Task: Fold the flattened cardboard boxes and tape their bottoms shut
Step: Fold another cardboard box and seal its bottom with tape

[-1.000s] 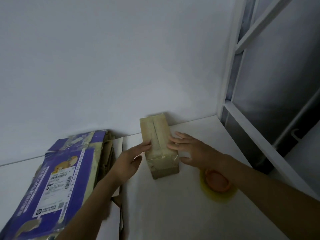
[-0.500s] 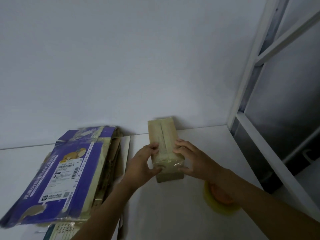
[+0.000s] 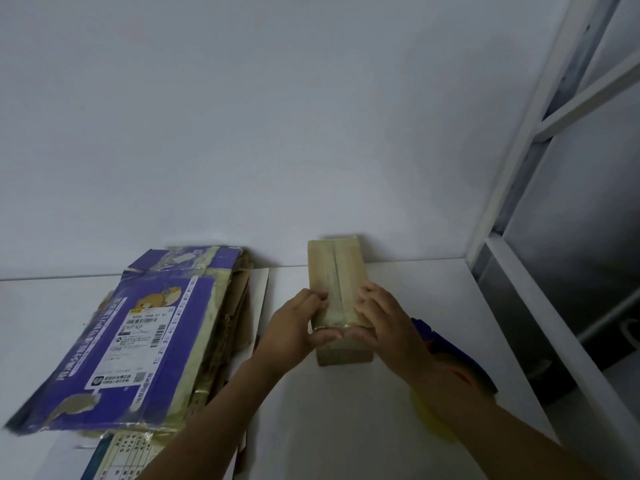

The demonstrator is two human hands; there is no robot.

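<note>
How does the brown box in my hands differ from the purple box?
The brown box is folded into a block; the purple box lies flattened. The brown box is plain, with clear tape; the purple box is printed and carries a label. The left hand and right hand grip the brown box; neither touches the purple box. Both are cardboard on the white table.

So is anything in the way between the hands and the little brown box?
No, nothing visible is. The left hand and the right hand grip the near end of the small cardboard box, one on each side.
</note>
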